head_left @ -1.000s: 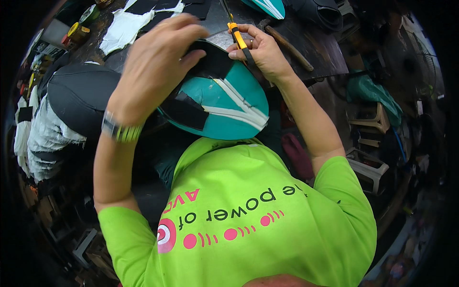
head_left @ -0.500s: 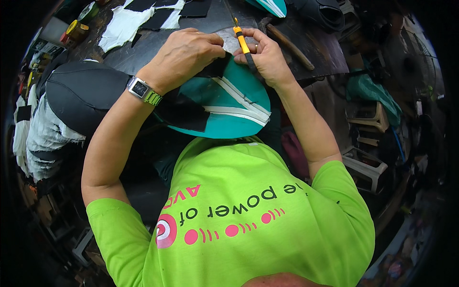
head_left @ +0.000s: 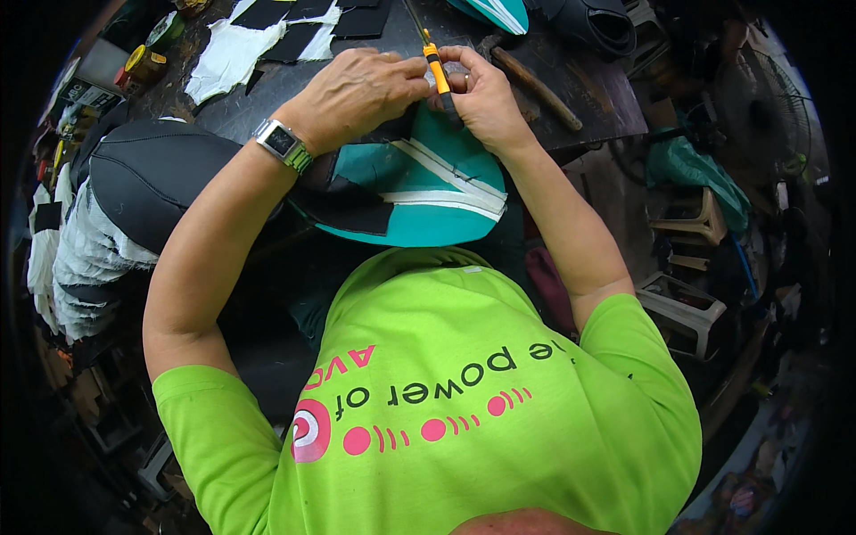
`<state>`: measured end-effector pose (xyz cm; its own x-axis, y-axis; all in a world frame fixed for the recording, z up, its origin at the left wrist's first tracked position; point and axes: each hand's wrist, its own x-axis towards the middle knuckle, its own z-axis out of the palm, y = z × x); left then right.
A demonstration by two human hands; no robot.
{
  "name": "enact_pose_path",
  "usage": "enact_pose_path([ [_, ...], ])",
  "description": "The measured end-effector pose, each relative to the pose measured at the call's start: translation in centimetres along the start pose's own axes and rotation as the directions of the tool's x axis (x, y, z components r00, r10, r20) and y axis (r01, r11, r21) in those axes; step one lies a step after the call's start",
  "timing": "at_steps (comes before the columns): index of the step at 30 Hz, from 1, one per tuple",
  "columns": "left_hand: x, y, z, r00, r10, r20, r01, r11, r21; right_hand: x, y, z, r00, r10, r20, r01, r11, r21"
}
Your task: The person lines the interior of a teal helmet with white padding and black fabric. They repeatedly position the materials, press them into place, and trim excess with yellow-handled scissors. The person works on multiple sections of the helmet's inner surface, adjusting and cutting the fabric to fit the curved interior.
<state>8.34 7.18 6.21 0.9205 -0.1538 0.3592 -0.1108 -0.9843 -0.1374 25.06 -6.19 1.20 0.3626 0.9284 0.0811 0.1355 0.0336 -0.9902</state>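
Note:
A teal, rounded flat piece [head_left: 450,227] with white stripes and stitched-looking threads lies between my arms, a black patch [head_left: 348,209] on its left part. My left hand [head_left: 370,94], wearing a watch [head_left: 278,140] on a green strap, is closed at the piece's far edge, fingertips pinched together; what is between them is hidden. My right hand [head_left: 486,102] is closed around a yellow-and-black handled tool [head_left: 437,71] with a long thin metal blade pointing away from me. Its fingertips are close to the left hand's, at the same far edge.
A dark worktable [head_left: 615,111] carries a wooden-handled hammer [head_left: 539,89], white and black scraps [head_left: 234,58], and another teal piece [head_left: 499,12]. Black padded pieces [head_left: 152,183] are heaped at the left beside jars [head_left: 145,64]. Stools [head_left: 682,308] and a fan [head_left: 762,111] stand at right.
Both hands have moved slightly away from me, the left also to the right. The teal piece's far part has lifted along with them, and the black flap near the left fingers no longer shows.

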Motion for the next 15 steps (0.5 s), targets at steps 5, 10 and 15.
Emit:
enact_pose_path([
  [5, 0.1, -0.5, -1.4, 0.977, -0.024, 0.211, 0.058, 0.986, -0.158, 0.9, 0.1, -0.6, 0.995, -0.072, -0.07, 0.055, 0.973, -0.223],
  [10, 0.3, 0.1, -1.3, 0.844, -0.176, 0.507, 0.354, 0.893, -0.278, 1.4, 0.2, -0.9, 0.993, -0.099, -0.06, 0.067, 0.916, -0.395],
  [15, 0.2, 0.7, 0.7, 0.965, -0.144, 0.217, 0.213, 0.916, -0.341, 1.3, 0.2, -0.7, 0.99, -0.128, -0.052, 0.101, 0.928, -0.359],
])
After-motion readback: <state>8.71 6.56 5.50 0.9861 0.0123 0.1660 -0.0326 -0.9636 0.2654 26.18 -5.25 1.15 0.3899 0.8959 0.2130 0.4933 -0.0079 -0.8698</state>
